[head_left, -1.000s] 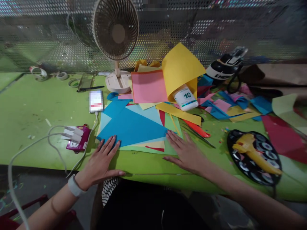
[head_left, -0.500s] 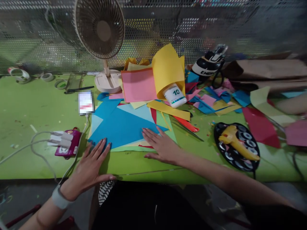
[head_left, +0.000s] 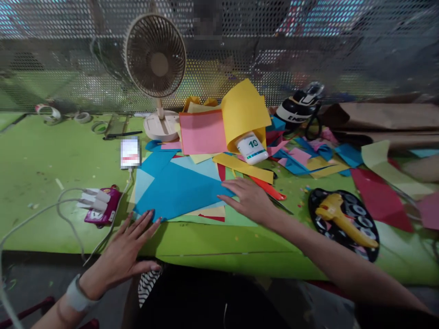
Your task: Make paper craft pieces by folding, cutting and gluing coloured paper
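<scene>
My left hand (head_left: 125,249) lies flat and open at the near edge of the green table (head_left: 51,160), fingertips touching the lower left corner of a blue paper sheet (head_left: 174,187). My right hand (head_left: 250,198) rests open on the right corner of that blue sheet, fingers pointing left. The sheet tops a stack of coloured papers, with green and yellow edges showing beneath. Neither hand holds anything.
A desk fan (head_left: 156,68) stands at the back. A phone (head_left: 130,152), a pink charger with white cables (head_left: 101,205), a pink sheet (head_left: 202,132), a curled yellow sheet (head_left: 243,112) over a white bottle (head_left: 252,147), scattered paper scraps and a yellow glue gun (head_left: 338,217) on a black tray surround the stack.
My right hand slid rightward and farther up along the blue sheet to its right corner. My left hand stayed at the lower left corner. The camera shifted a little.
</scene>
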`<action>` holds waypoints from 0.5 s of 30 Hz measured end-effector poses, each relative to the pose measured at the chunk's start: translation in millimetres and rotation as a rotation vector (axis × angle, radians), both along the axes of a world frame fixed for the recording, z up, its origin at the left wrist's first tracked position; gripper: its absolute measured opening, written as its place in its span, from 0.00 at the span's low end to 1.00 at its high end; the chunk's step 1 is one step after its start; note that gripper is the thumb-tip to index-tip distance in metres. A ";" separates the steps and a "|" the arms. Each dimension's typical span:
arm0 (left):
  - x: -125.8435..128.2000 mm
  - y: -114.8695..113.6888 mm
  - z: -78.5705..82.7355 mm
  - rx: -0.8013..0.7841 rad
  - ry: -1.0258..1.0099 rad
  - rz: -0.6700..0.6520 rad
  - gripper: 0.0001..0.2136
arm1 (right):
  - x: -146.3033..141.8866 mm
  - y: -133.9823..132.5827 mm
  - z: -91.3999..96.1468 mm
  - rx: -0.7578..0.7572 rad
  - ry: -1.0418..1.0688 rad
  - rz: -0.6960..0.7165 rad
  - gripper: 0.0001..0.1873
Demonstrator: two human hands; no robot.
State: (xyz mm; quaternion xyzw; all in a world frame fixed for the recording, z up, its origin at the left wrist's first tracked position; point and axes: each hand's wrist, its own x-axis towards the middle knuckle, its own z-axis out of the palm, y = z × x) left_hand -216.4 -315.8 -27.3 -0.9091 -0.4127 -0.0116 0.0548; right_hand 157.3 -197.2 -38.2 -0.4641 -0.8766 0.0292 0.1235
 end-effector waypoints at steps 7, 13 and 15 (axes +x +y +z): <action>-0.1 -10.9 0.9 0.033 -0.005 0.044 0.45 | -26.9 25.5 -4.5 -0.184 -0.045 -0.130 0.29; 2.7 2.5 -2.6 0.002 -0.017 0.082 0.44 | -17.9 26.6 -8.6 -0.297 0.099 -0.149 0.29; 4.4 6.9 -3.5 0.008 -0.039 0.080 0.44 | -14.7 27.6 -8.3 -0.357 0.163 -0.124 0.26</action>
